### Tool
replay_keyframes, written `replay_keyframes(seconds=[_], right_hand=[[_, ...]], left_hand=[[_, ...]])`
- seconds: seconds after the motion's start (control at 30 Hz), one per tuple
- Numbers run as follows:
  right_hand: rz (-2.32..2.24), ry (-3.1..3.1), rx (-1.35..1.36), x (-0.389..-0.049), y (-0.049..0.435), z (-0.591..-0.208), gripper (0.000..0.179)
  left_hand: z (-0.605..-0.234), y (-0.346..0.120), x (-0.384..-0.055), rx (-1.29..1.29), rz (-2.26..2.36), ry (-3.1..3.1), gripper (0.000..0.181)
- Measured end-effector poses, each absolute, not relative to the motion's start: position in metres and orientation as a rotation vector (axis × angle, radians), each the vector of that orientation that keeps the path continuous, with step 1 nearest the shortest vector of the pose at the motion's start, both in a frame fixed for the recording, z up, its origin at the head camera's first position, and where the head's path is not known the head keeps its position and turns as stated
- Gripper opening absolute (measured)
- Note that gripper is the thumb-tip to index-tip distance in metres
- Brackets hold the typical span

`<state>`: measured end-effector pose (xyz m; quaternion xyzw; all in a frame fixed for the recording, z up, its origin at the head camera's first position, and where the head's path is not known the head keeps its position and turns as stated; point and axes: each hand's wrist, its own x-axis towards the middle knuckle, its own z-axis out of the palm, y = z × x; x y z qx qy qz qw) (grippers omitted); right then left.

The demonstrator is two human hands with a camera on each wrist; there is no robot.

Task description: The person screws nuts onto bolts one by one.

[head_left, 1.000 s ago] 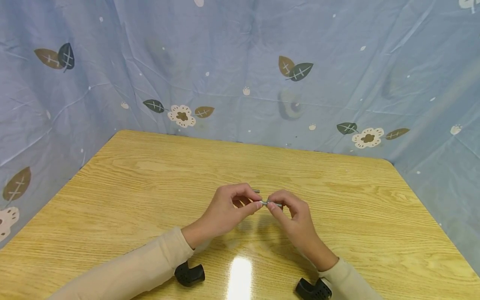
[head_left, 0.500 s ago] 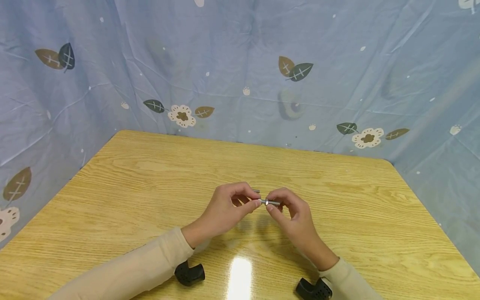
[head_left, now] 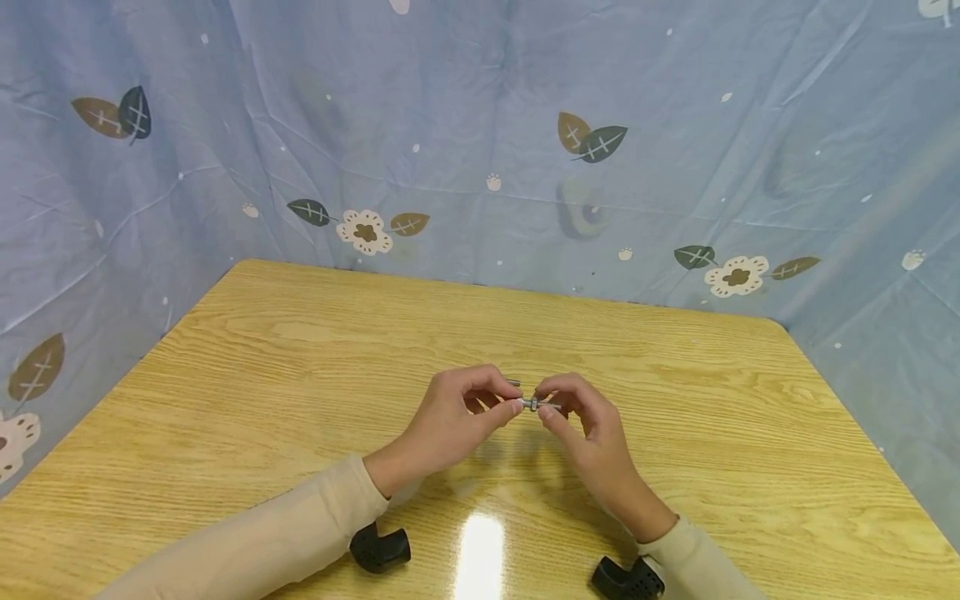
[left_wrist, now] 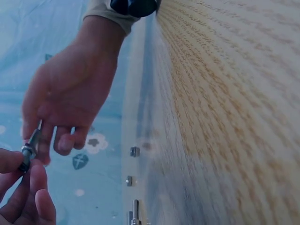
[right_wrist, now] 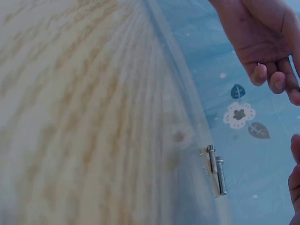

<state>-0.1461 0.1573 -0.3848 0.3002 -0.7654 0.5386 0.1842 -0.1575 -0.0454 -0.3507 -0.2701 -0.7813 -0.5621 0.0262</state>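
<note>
Above the middle of the table, my left hand [head_left: 453,417] pinches one end of a metal bolt [head_left: 553,406] between thumb and forefinger, hiding that end. A hex nut [head_left: 533,404] sits around the shank, between the two hands. My right hand [head_left: 596,429] has its thumb and forefinger curled at the nut's right side, with the shank's free end running on between them. In the left wrist view the bolt [left_wrist: 34,137] slants up from my left fingertips [left_wrist: 37,176] toward the right hand [left_wrist: 70,89].
Two socket-head bolts [right_wrist: 212,159] lie side by side on the table behind the hands. Two loose nuts [left_wrist: 134,151] lie apart nearby. Black wrist mounts [head_left: 380,550] hang under both sleeves. A blue patterned curtain [head_left: 450,150] borders the wooden table [head_left: 337,333].
My right thumb and forefinger have shifted slightly around the nut, which was mostly covered a second ago and shows more now. My left hand has stayed nearly still.
</note>
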Motion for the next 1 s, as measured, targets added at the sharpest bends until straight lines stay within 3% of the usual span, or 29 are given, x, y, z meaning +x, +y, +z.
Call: replay_keyframes(seconds=[0.17, 0.53, 1.0], right_hand=[[1.541, -2.084, 0.915, -0.1462, 0.1555, -0.3844, 0.028], [1.489, -2.109, 0.918, -0.1477, 0.1566, -0.3859, 0.021], [1.531, -2.069, 0.936, -0.1470, 0.1556, -0.3852, 0.031]], left_hand=[[-0.3506, -0.0455, -0.1582, -0.825, -1.739, -2.417, 0.004], [-0.3493, -0.0448, -0.1543, -0.850, -1.751, -2.418, 0.004], [-0.3495, -0.0459, -0.1561, -0.830, -1.727, -2.415, 0.004]])
